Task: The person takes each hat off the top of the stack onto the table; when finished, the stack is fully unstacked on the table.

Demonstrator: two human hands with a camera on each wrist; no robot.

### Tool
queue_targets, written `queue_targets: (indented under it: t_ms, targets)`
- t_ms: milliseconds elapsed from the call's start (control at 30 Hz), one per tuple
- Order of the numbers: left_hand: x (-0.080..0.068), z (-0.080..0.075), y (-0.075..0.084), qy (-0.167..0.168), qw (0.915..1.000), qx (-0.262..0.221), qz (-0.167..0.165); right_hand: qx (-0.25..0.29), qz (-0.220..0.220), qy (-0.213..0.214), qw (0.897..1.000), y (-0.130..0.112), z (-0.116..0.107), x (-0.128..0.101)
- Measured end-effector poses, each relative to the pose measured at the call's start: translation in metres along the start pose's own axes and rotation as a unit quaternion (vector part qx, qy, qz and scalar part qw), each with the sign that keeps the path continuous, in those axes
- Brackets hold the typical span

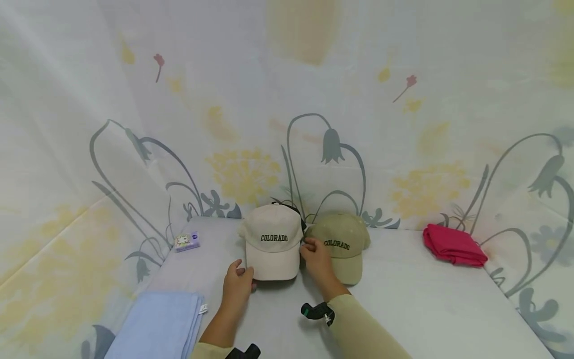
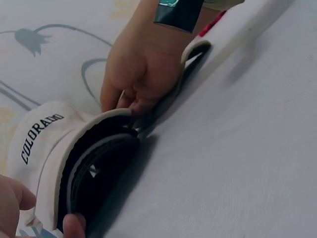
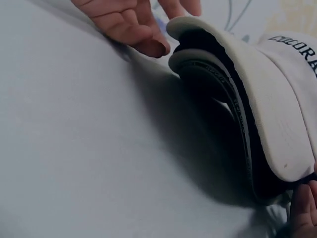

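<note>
Now a big flowery sheet [image 1: 287, 99] hangs behind and around a pale table [image 1: 426, 309]. On the table's near left corner lies a folded blue cloth [image 1: 157, 326]. Far on the right side lies a folded red cloth [image 1: 453, 245].

In the middle sits a white cap [image 1: 272, 242] with the word COLORADO on its front. Just beside it, on its right, sits a tan cap [image 1: 343, 244] with the same word. The two caps touch or nearly touch.

The left hand [image 1: 237, 284] holds the left corner of the white cap's brim, with the thumb on top of the brim. The right hand [image 1: 316, 257] pinches the right edge of the same brim, between the two caps. In the wrist views the brim is lifted a little off the table, and its dark underside shows.

A small purple and white pack [image 1: 187, 242] lies at the back left of the table, well apart from the caps.
</note>
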State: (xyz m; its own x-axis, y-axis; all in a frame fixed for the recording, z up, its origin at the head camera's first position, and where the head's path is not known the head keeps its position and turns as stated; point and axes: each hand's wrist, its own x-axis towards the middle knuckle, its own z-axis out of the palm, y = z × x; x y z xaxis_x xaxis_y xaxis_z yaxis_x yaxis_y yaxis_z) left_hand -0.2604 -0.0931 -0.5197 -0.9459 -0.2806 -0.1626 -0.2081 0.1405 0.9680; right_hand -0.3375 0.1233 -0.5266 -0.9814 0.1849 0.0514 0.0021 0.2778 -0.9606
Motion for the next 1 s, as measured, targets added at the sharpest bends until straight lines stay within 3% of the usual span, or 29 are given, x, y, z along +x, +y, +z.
queue_targets:
  t_ms: [267, 433, 1000]
  targets:
    - [0.003, 0.000, -0.005, -0.027, 0.9974, -0.067, 0.007, 0.007, 0.011, -0.013, 1.000, -0.009, 0.001, 0.009]
    - [0.003, 0.002, -0.009, -0.023, 0.9958, -0.088, -0.004, 0.023, 0.021, -0.025, 0.999, -0.007, 0.003, 0.013]
    - [0.001, 0.003, -0.010, -0.006, 0.9971, -0.076, 0.004, 0.025, 0.028, -0.029, 0.999, -0.002, 0.004, 0.012]
